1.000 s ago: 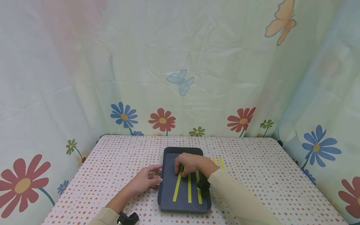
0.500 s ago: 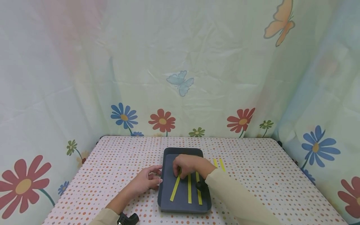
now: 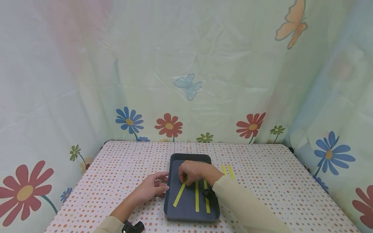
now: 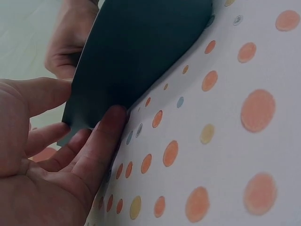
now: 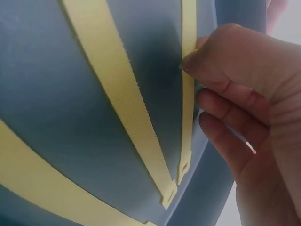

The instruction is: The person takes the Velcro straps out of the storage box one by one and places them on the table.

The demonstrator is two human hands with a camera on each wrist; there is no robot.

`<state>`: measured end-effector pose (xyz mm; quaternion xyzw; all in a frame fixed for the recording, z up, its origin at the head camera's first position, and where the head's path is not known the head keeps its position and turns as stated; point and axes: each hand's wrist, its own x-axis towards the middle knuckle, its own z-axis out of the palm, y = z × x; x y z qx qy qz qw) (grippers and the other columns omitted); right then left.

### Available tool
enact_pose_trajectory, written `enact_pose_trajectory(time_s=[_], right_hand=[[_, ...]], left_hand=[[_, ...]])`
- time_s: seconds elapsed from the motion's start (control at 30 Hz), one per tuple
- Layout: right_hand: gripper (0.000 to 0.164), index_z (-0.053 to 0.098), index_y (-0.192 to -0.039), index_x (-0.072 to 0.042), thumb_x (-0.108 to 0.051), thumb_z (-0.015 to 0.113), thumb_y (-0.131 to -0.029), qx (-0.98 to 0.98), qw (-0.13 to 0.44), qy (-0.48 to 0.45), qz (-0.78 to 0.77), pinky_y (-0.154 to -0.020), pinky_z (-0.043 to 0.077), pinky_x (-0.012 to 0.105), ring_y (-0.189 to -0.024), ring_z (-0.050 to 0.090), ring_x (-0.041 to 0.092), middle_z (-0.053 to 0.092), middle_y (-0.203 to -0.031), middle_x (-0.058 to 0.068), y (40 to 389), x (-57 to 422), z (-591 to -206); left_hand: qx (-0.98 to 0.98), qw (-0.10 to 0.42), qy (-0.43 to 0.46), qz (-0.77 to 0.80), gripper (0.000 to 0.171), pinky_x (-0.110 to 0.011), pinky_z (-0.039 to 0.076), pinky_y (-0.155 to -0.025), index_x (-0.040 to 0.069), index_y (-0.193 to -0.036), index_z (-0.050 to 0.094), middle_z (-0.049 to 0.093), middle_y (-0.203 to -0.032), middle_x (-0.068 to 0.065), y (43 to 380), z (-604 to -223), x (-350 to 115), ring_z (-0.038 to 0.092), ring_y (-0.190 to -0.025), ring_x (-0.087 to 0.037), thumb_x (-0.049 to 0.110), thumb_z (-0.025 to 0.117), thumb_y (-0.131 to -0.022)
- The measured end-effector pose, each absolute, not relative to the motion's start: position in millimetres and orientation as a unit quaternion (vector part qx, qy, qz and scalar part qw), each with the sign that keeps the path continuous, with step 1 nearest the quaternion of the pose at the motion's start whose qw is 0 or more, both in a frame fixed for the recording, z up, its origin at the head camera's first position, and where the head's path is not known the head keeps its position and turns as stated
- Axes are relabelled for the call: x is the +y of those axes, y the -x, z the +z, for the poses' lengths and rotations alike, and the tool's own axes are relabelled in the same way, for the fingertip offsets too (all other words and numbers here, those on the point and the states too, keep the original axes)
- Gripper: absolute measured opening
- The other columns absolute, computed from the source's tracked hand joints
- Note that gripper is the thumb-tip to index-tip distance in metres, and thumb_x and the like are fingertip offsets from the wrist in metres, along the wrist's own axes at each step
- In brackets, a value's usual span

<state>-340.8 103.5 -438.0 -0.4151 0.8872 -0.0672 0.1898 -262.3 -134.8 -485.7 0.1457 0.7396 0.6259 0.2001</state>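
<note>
A dark grey tray (image 3: pixel 175 213) lies on the table with three yellow fabric cable ties in it. My right hand (image 3: pixel 193 171) reaches over the tray and pinches the leftmost cable tie (image 3: pixel 179 196) near its far part; this one lies slanted. In the right wrist view, thumb and finger hold that cable tie (image 5: pixel 187 113) by its edges, its slotted end on the tray floor. A middle cable tie (image 3: pixel 197 201) and a right one (image 3: pixel 208 206) lie beside it, partly hidden by my arm. My left hand (image 3: pixel 150 186) rests relaxed fingers against the tray's left outer wall (image 4: pixel 136 52).
Two more yellow cable ties (image 3: pixel 231 172) lie on the dotted tablecloth (image 3: pixel 256 168) right of the tray, partly covered by my right sleeve (image 3: pixel 242 200). A flowered curtain (image 3: pixel 221 106) stands behind the table and along both sides.
The near end of the leftmost cable tie has swung left, so it slants more. My right hand has shifted slightly left with it. My left hand stays at the tray.
</note>
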Motion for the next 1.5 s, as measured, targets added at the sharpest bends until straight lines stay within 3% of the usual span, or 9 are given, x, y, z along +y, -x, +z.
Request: enact_pose_trajectory(time_s=[1.5], right_hand=[[0.018, 0.078, -0.088, -0.022, -0.007, 0.085, -0.08, 0.884, 0.163, 0.437, -0.045, -0.074, 0.055, 0.016, -0.077, 0.059, -0.002, 0.068, -0.086, -0.015, 339.0, 96.8, -436.1]], left_hand=[[0.743, 0.197, -0.147, 0.622, 0.066, -0.039, 0.065, -0.08, -0.004, -0.154, 0.038, 0.054, -0.135, -0.022, 261.2, -483.5, -134.1, 0.07, -0.101, -0.019, 0.011, 0.068, -0.098]])
